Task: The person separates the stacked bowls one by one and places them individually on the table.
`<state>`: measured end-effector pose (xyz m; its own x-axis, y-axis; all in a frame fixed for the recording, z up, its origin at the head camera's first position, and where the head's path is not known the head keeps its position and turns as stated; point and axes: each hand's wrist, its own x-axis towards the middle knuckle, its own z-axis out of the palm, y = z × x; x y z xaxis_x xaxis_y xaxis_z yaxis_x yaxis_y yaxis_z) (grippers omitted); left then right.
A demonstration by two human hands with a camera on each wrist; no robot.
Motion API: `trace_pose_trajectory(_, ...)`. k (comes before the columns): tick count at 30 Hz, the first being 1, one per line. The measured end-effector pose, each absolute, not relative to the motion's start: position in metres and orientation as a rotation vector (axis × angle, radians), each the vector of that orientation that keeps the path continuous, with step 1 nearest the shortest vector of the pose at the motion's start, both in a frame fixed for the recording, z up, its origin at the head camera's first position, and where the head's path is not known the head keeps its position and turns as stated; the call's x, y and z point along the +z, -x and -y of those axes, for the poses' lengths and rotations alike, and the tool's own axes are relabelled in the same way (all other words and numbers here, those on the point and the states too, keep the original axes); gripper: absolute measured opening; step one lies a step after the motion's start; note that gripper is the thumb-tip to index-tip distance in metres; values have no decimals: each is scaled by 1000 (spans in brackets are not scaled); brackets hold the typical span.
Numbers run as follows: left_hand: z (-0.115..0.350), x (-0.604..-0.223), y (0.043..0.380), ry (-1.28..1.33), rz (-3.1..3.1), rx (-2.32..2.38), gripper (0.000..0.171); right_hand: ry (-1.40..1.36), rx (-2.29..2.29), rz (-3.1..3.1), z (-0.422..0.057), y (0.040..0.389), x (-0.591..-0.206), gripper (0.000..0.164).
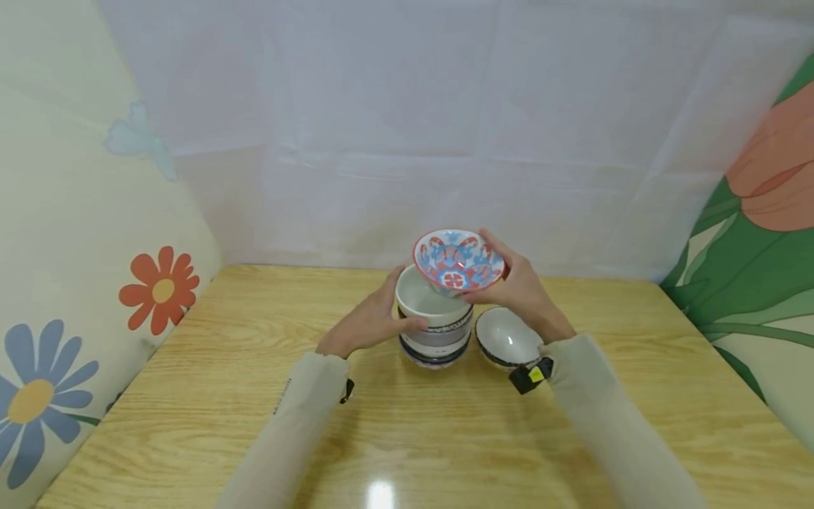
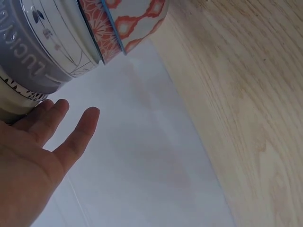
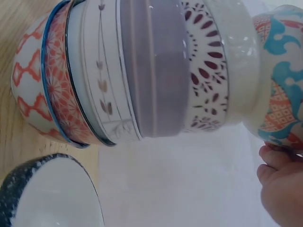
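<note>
A bowl with a red, blue and white pattern [image 1: 453,258] is tilted over the top of a tall stack of bowls [image 1: 439,336]. My right hand [image 1: 524,286] grips its rim on the right, thumb at the near side, fingers behind. The patterned bowl's base meets the mouth of the plain white bowl [image 1: 422,300] that tops the stack. My left hand [image 1: 372,314] holds the stack's upper left side, thumb in front and fingers round the back. In the left wrist view, one finger [image 2: 80,135] stands away from the stack.
A white-lined bowl with a dark speckled outside [image 3: 52,194] sits right of the stack, below my right wrist. Wooden table [image 1: 210,396] lies beneath. A white sheet [image 1: 381,127] hangs behind, with floral cloths [image 1: 51,212] at the sides.
</note>
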<state>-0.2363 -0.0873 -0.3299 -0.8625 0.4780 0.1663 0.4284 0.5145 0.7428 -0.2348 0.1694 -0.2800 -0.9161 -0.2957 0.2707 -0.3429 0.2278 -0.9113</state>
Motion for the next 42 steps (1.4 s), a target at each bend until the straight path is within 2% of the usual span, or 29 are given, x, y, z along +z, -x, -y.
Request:
trace_pose_trajectory(14, 88, -332, 238, -819, -2671, 1318, 99, -571, 1871, 2405, -191, 227, -271, 103)
trace_pose_trajectory(23, 88, -332, 237, -830, -2671, 1313, 97, -504, 1906, 2400, -212, 222, -277, 103)
trace_pose_trajectory(42, 88, -330, 236, -790, -2665, 1280, 104, -361, 1800, 2424, -259, 210, -302, 99)
